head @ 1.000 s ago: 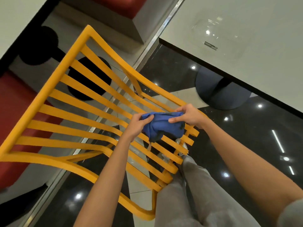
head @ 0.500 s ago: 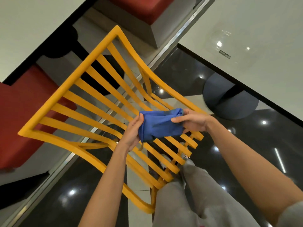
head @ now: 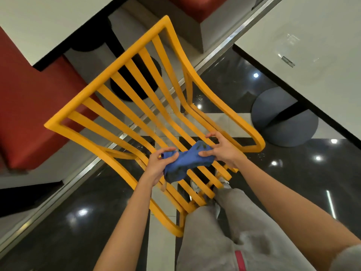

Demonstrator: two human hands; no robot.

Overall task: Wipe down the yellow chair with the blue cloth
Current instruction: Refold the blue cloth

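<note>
Left hand (head: pixel 159 163) curls around the 8 o'clock end of the blue cloth (head: pixel 185 160), fingers wrapped over the top. Right hand (head: pixel 221 148) pinches the 2 o'clock end with thumb and some fingers, other fingers spread loose above it. Cloth bunched and twisted between both hands, long axis running 8 to 2 o'clock, dark smudges on it; a lump sags at 6 o'clock. It is held over the slats of the yellow chair (head: pixel 125 106); cannot tell if it touches them. Chair slats run from 11 toward 5 o'clock, frame's closed end at 11 o'clock. Grey trousers (head: pixel 214 231) at 6 o'clock against the chair's near end. White table (head: pixel 312 36) at 2 o'clock carries a small label, unreadable. Red seat (head: pixel 25 106) at 9 o'clock.
</note>
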